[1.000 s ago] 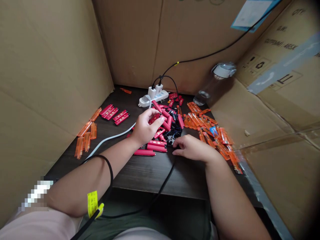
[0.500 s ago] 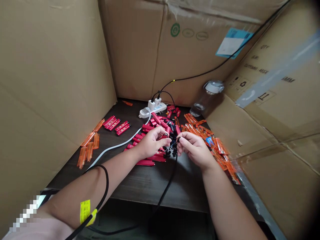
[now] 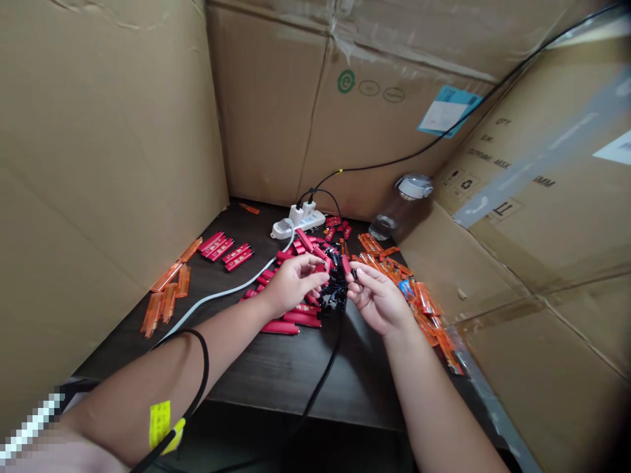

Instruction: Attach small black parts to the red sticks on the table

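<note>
Over a loose heap of slim red lighters (image 3: 302, 319), my two hands work close together. My left hand (image 3: 298, 282) is closed, thumb against fingertips, on what looks like a red lighter (image 3: 327, 264), mostly covered by the fingers. A small black piece (image 3: 353, 274) is pinched between the thumb and forefinger of my right hand (image 3: 377, 295); its exact kind is too small to tell. Small shiny black parts (image 3: 334, 299) lie piled between and beneath the hands. Another red lighter (image 3: 346, 264) sticks up just beside the right fingertips.
Red lighters (image 3: 217, 246) lie in rows at left. Orange see-through strips (image 3: 165, 302) lie left, more orange strips (image 3: 428, 305) right. Behind stand a white power strip (image 3: 280, 230) and bottle (image 3: 397, 210). A black cable (image 3: 325, 374) crosses the dark table (image 3: 276, 374); cardboard boxes (image 3: 266, 118) enclose it.
The view has shifted slightly. Red now shows between my left fingers, where a dark, shiny bit showed before. My right hand still pinches the black piece, its other fingers a little more spread.
</note>
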The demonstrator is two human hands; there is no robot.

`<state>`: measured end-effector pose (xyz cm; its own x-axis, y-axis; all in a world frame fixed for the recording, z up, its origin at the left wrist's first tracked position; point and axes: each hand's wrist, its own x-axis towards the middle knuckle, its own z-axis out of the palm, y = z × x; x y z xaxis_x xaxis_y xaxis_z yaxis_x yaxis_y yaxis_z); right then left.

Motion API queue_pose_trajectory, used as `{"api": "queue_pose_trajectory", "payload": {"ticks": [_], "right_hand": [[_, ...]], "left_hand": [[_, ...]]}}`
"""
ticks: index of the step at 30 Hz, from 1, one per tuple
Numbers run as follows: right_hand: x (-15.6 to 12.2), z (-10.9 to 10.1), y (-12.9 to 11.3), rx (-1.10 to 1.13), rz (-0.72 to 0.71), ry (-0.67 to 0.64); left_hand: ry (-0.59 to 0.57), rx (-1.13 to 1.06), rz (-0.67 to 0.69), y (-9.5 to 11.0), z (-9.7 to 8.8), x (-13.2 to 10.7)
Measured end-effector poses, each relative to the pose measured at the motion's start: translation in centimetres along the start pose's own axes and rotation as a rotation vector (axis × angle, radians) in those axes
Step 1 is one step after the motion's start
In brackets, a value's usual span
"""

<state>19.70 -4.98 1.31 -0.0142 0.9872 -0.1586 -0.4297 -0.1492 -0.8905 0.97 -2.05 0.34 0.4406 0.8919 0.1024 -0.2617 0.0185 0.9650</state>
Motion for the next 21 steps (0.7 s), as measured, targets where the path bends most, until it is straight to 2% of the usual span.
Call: {"api": "queue_pose_trajectory", "payload": {"ticks": [3,5,8,12,14,16,21], "right_hand": [[0.2,-0.2,-0.1,-0.035,0.017,0.050],[0.2,-0.3,0.1,-0.173,-0.022,0.063],[0.0,-0.4,0.4,-0.580,-0.083,0.012],[-0.3,-0.4,0.9,-1.185,-0.205,-0.148],[-0.4,-0.2,1.3,-1.326,-0.254,-0.237],[-0.5,-0.1,1.7,-1.398,-0.244,-0.279],[-0.1,-0.2,2.6,-1.572,-0.217,-0.227]], "left_hand": [[0.158,-0.054,0.055,-0.1,-0.3,0.4],[0.212,-0.068,0.078,0.0,-0.5,0.5],[0.229,-0.040,0.095,0.1,-0.5,0.6],[0.220,0.046,0.099,0.0,-0.4,0.5],[0.218,0.077,0.112,-0.1,-0.4,0.6],[0.226,0.094,0.129,-0.2,-0.5,0.6],[0.231,0.115,0.146,-0.2,-0.6,0.7]]}}
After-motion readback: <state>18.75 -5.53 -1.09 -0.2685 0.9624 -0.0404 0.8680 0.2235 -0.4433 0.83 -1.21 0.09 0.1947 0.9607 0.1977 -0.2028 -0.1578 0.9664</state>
